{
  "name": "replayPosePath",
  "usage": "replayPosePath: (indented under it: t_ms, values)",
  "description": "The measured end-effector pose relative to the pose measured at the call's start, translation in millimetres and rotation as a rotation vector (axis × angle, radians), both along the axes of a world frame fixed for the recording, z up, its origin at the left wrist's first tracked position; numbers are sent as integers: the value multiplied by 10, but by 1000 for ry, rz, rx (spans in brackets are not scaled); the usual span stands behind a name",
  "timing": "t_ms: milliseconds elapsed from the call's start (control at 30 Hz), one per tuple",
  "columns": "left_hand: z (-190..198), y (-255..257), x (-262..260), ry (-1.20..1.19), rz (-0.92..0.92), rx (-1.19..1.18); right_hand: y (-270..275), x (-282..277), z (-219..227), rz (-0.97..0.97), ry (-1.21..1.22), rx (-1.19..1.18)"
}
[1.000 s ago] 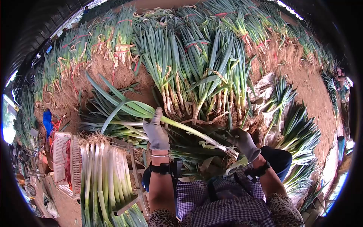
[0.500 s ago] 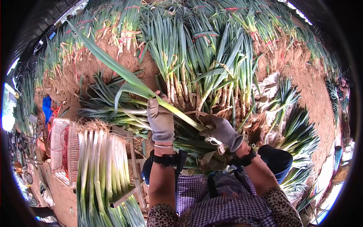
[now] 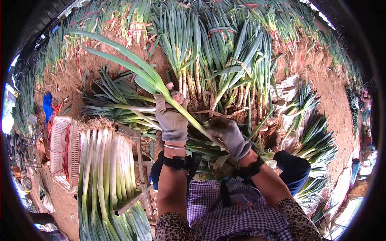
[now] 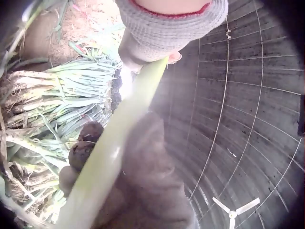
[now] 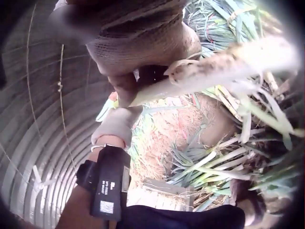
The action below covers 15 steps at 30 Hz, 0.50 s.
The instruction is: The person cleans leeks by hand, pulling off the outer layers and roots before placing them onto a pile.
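A single leek [image 3: 187,115] slants across the middle of the head view, its green leaves up to the left. My gloved left hand [image 3: 172,118] grips it just below the leaves, bare fingertips showing past the glove. Lower on the stalk my gloved right hand [image 3: 228,135] has its fingers curled round the shaft. In the left wrist view, the pale shaft [image 4: 102,162] runs past the right hand's dark fingertips [image 4: 81,152]. Loose pale strips [image 5: 257,112] hang from the stalk near its lower end in the right wrist view.
Trimmed leeks [image 3: 108,172] lie stacked on a metal rack [image 3: 144,180] at left, beside a pale plastic basket [image 3: 66,148]. Untrimmed leeks [image 3: 116,104] lie behind them. Tied leek bundles [image 3: 217,48] stand ahead, and more leeks [image 3: 313,146] lie at right.
My right hand has moved left and up from the leek's root end to its shaft, now closer to my left hand. The leek's leaves have swung upward, and my left hand is slightly higher.
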<state>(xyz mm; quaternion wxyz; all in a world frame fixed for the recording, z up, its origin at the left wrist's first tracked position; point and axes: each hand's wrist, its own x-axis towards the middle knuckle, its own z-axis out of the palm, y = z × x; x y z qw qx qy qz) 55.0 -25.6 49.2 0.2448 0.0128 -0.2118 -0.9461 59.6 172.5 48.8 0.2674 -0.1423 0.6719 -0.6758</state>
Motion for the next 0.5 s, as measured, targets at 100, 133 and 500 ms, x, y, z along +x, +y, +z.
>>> replayPosePath:
  t_ms: [100, 133, 500]
  values:
    - [-7, -42, 18, -7, -11, 41, 125, 48, -23, -89, -318, -370]
    - [7, -48, 25, -13, -9, 39, 165, 62, -34, -129, -486, -529]
    - [46, 28, 30, -188, 108, 31, -128, 179, -7, -207, -97, -113]
